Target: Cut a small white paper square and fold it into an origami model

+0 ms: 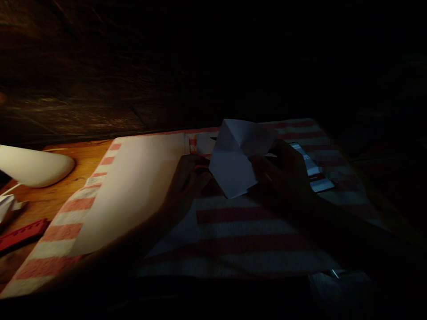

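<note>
A folded white paper (235,155) with sharp creases is held up a little above a red-and-white striped cloth (240,231). My left hand (188,178) pinches its left edge, fingers closed on it. My right hand (283,175) grips the paper's right side, fingers curled around it. Both hands are dark and in shadow. A phone (313,171) with a lit screen lies on the cloth just behind my right hand.
A large white sheet (133,186) lies flat on the cloth to the left. A white lamp head (33,166) sits on the wooden table (83,155) at far left. A red ruler (22,233) lies near the left edge. The background is dark.
</note>
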Demonstrator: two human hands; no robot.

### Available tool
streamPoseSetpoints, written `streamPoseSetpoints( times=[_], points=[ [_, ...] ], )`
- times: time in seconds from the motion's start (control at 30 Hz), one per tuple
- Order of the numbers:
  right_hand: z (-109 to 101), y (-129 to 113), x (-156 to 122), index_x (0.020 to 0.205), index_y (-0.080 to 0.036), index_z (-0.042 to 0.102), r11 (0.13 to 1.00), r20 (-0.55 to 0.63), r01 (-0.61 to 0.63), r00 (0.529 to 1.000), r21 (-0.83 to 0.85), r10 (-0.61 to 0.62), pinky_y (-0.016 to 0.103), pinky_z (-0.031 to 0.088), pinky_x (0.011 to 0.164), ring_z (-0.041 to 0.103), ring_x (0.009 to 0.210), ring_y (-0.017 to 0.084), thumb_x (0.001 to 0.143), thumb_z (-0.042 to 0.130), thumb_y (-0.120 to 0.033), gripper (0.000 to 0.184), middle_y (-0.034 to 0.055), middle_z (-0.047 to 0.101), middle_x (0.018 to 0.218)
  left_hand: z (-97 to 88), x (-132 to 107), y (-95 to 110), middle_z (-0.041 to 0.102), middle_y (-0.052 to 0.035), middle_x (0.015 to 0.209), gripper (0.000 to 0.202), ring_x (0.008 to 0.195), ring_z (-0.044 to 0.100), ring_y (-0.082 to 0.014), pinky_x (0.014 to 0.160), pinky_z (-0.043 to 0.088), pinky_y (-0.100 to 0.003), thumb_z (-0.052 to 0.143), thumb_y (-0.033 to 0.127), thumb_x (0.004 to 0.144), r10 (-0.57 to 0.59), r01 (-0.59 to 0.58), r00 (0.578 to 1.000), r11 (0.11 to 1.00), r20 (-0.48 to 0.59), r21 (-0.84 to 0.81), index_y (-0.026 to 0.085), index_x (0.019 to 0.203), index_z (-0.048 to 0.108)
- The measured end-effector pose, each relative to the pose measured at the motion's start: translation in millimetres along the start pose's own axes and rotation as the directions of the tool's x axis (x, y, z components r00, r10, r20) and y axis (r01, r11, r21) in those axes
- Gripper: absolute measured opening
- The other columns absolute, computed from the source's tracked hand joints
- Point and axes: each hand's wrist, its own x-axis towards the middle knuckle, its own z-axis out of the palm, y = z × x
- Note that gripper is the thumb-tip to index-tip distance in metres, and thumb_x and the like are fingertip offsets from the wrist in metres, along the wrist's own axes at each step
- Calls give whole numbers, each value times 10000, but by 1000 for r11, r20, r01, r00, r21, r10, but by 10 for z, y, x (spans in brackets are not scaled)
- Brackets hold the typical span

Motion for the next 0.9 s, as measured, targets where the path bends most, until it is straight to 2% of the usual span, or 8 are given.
streamPoseSetpoints(
  times=[0.17, 0.33, 0.4, 0.6, 0.67, 0.77, 0.87, 0.9],
  points=[
    [4, 6, -16, 998, -239, 638, 1000, -1, 11, 1000, 7, -11, 302, 567, 656, 685, 825, 185, 817, 772, -323, 241, 20, 707, 967, -18, 3, -56, 660, -95, 1171, 334, 1111, 655, -215, 891, 601, -349, 612, 429, 952, -52, 53, 999, 996, 12, -78, 203, 1190, 553],
    [55, 11, -84, 966, -242, 659, 998, 73, 48, 996, -44, -44, 336, 560, 690, 678, 838, 205, 784, 812, -345, 259, 28, 713, 955, -13, 28, -21, 684, -58, 1055, 411, 831, 705, -178, 575, 592, -240, 748, 273, 838, -135, 138, 989, 989, 63, -44, 221, 1158, 495],
    [65, 10, -78, 991, -243, 655, 999, 127, 32, 991, -8, -30, 344, 564, 715, 680, 877, 218, 770, 825, -348, 298, 36, 718, 987, -4, 32, 12, 690, -37, 1019, 494, 740, 700, -158, 520, 568, -219, 771, 192, 793, -132, 133, 988, 991, 83, -4, 227, 1176, 461],
    [47, 15, -13, 1087, -228, 655, 997, 278, -52, 960, 52, 35, 356, 558, 764, 676, 925, 219, 834, 747, -299, 279, 59, 713, 1044, 28, 5, 104, 701, -41, 1052, 511, 817, 723, -175, 541, 577, -216, 803, 160, 736, 52, -42, 998, 982, -46, 186, 212, 1155, 516],
    [51, 22, -6, 1019, -221, 662, 998, 366, -24, 931, 56, 2, 359, 552, 792, 671, 920, 212, 807, 756, -277, 239, 56, 704, 1029, 23, -13, 126, 722, -39, 1004, 319, 865, 725, -181, 635, 604, -247, 768, 182, 785, 134, -116, 990, 955, -50, 273, 195, 1058, 603],
    [60, 64, 10, 965, -223, 645, 995, 452, 22, 890, 95, -63, 351, 539, 809, 663, 922, 197, 791, 729, -233, 193, 52, 690, 1031, 0, -57, 149, 756, -36, 918, 27, 869, 741, -188, 741, 621, -303, 695, 219, 880, 254, -260, 965, 922, 57, 286, 195, 879, 683],
    [46, 141, 53, 945, -231, 596, 998, 324, 53, 944, 22, -57, 310, 513, 723, 634, 861, 175, 779, 717, -212, 206, 44, 663, 1017, -26, -125, 187, 780, -32, 980, 19, 889, 750, -199, 779, 628, -346, 723, 236, 884, 397, -419, 907, 833, 137, 361, 231, 901, 726],
    [36, 166, 68, 884, -230, 572, 999, 264, 49, 963, -12, -44, 303, 501, 694, 616, 819, 172, 785, 725, -242, 182, 31, 646, 938, -33, -152, 206, 780, -31, 1015, 46, 917, 747, -208, 799, 628, -367, 713, 256, 895, 404, -433, 901, 806, 158, 405, 252, 935, 736]
  ],
)
